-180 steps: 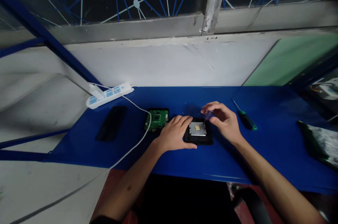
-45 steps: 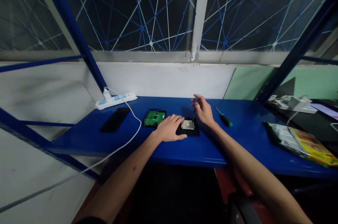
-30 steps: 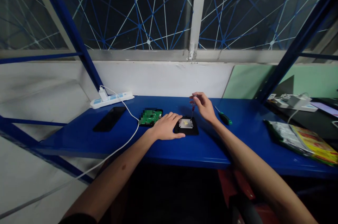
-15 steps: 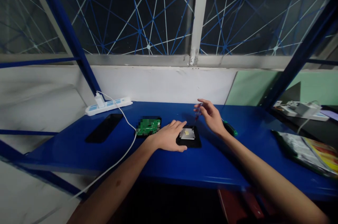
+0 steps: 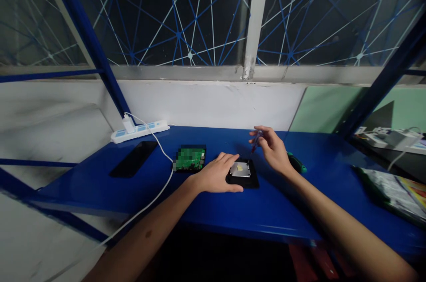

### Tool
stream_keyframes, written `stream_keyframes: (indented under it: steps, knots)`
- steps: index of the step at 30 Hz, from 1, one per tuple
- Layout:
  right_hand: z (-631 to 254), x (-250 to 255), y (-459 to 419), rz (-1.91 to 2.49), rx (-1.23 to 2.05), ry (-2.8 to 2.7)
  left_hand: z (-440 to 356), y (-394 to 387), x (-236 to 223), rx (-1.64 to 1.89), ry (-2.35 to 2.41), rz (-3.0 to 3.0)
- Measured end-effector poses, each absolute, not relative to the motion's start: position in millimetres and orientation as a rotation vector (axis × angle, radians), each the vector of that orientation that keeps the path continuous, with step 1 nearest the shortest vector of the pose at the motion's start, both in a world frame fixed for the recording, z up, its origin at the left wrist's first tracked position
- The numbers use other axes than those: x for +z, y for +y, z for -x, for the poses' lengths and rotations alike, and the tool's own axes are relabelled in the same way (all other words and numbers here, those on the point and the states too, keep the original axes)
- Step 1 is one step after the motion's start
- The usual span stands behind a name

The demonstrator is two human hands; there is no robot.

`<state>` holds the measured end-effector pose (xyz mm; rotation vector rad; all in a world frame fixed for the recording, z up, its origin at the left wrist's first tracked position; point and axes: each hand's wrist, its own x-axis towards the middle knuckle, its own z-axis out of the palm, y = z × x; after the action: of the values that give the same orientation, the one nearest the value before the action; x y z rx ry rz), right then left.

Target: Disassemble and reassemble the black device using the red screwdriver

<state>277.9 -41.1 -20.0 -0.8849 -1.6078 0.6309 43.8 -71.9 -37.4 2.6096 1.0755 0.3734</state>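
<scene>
My left hand (image 5: 218,174) lies with fingers stretched out over the left side of a black case cover (image 5: 253,178), thumb along its near edge. On the cover sits a silver metal plate (image 5: 244,170) with a small yellowish pad (image 5: 239,168) and dark spots at its corners. My right hand (image 5: 273,149) pinches a small screwdriver (image 5: 256,141) with a see-through purplish handle. It tilts above the plate's far right corner, and its tip appears just off the corner. Left of my left hand, a green circuit board (image 5: 191,158) rests in a black case, partly blurred out.
A green-and-black screwdriver (image 5: 297,163) lies behind my right wrist, partly hidden. At left are a black phone (image 5: 133,160) and a white power strip (image 5: 141,130); a white cable (image 5: 162,187) crosses the blue table (image 5: 206,215). A shiny packet (image 5: 392,191) lies at right.
A second ago the small screwdriver stood nearly upright at the plate's far right corner; now it is tilted and lifted from there. My left hand stays on the cover. The view has shifted slightly.
</scene>
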Motion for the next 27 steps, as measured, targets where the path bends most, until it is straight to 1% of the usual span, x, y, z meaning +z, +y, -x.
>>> stream_keyframes:
  steps: [3,7,11,20,27]
  knots:
    - [-276.9,-18.9,-44.1,0.905,0.611,-1.613,-43.7,-71.2,-37.6,0.394,1.063,-2.608]
    - [-277.6,-18.6,-42.9,0.938,0.440,-1.645,-43.4,-70.1,-38.3,0.434,1.047,-2.583]
    - [-278.0,-18.9,-41.8,0.956,0.388,-1.645,-43.6,-69.5,-39.5,0.473,1.051,-2.558]
    - [-277.2,-18.5,-45.4,0.960,0.536,-1.597,-44.0,-69.3,-38.1,0.460,1.053,-2.543]
    - [-278.4,-17.9,-40.9,0.934,0.452,-1.557,-44.4,-68.4,-39.6,0.434,1.070,-2.612]
